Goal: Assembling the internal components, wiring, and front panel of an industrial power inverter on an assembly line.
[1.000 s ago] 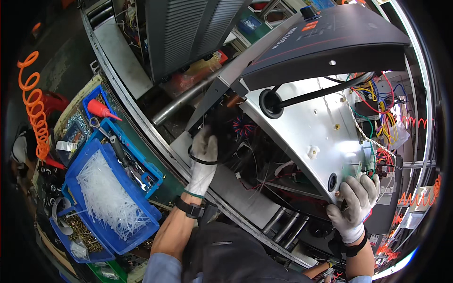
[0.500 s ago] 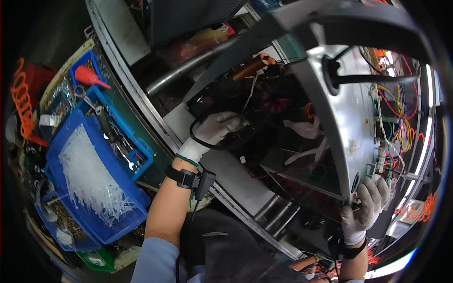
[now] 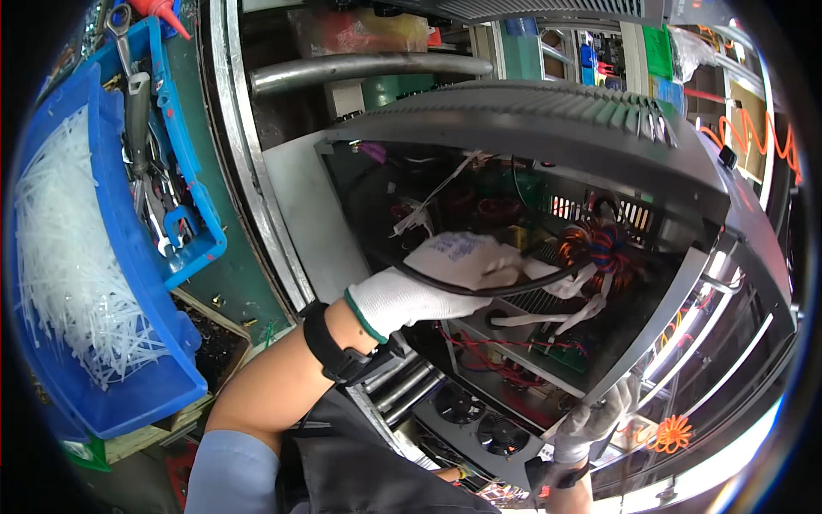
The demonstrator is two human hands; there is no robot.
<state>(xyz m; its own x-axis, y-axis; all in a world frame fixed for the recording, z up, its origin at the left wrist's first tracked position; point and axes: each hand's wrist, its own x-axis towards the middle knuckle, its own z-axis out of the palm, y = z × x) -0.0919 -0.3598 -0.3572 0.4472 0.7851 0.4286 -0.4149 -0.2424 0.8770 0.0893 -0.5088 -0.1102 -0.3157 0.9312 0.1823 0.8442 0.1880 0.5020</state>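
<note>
A dark grey metal cabinet (image 3: 531,116) lies open before me, with wiring and a copper-wound ring coil (image 3: 599,248) inside. My left hand (image 3: 467,264), in a white knitted glove, reaches into it with curled fingers. What those fingers hold, if anything, is hidden. A thick black cable (image 3: 556,279) crosses over this glove. Beyond the fingertips, white-sleeved leads (image 3: 548,321) run to the coil. My right hand (image 3: 592,421), also gloved and somewhat blurred, is closed around the cabinet's near right edge.
At left stand a blue bin of clear plastic ties (image 3: 128,351) and a blue tray (image 3: 193,201) with wrenches and other hand tools. A metal rail (image 3: 253,163) runs between them and the cabinet. Black fans (image 3: 501,434) sit in a panel nearby; an orange coiled hose (image 3: 668,434) is at right.
My view has shifted, bringing more of the cabinet's inside into sight. The left hand now reaches deeper toward the coil, and the black cable lies across its glove. The right hand stays near the cabinet edge.
</note>
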